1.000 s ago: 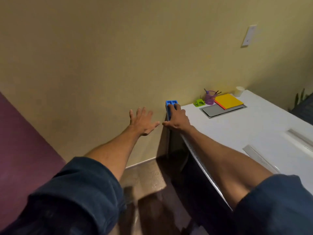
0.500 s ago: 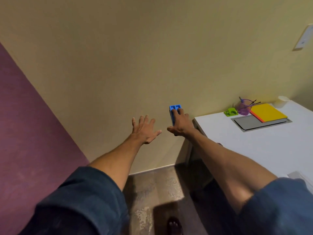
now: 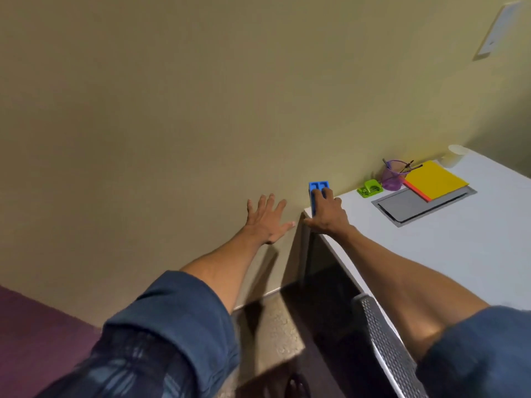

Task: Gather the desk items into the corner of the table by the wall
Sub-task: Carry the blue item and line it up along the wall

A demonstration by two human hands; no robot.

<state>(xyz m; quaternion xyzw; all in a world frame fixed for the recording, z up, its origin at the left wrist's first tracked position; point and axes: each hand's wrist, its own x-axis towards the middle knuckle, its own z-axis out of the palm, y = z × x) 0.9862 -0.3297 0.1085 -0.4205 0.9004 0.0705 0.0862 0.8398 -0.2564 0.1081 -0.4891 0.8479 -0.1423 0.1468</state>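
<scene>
1. While the right hand (image 3: 326, 215) curls its fingers round the blue box (image 3: 318, 187), the box stands on end at the far left corner of the table (image 3: 474, 254), close to the wall (image 3: 172, 110). Two slots show at its top.
2. Just beside it, off the table's left edge, the left hand (image 3: 265, 222) is flat and wide open with fingers spread. It holds nothing, and its thumb tip points at the table corner.
3. Right of the box, along the wall, come in turn a green punch (image 3: 369, 188), a purple cup (image 3: 392, 176), a yellow pad (image 3: 436, 179) and a white cup (image 3: 457, 155). The punch and purple cup sit just beside each other, and the purple cup touches or nearly touches the pad's corner.
4. Dark pens (image 3: 412, 166) lean out of the purple cup, too thin to count. The yellow pad lies on an orange pad (image 3: 416, 192), and both overlap a grey panel (image 3: 413, 206) set in the tabletop.
5. By count: one blue box, one punch, one purple cup, one white cup, two stacked pads, one panel.
6. A stretch of white tabletop shows between the box and the punch, and a broader one in front of the panel towards the near edge.
7. From the corner the table's left edge runs down under the right forearm, and a mesh chair back (image 3: 385, 349) stands against it lower down.
8. Left of that edge is floor (image 3: 275, 326) at the foot of the wall. High on the wall at far right hangs one white plate (image 3: 497, 27).
</scene>
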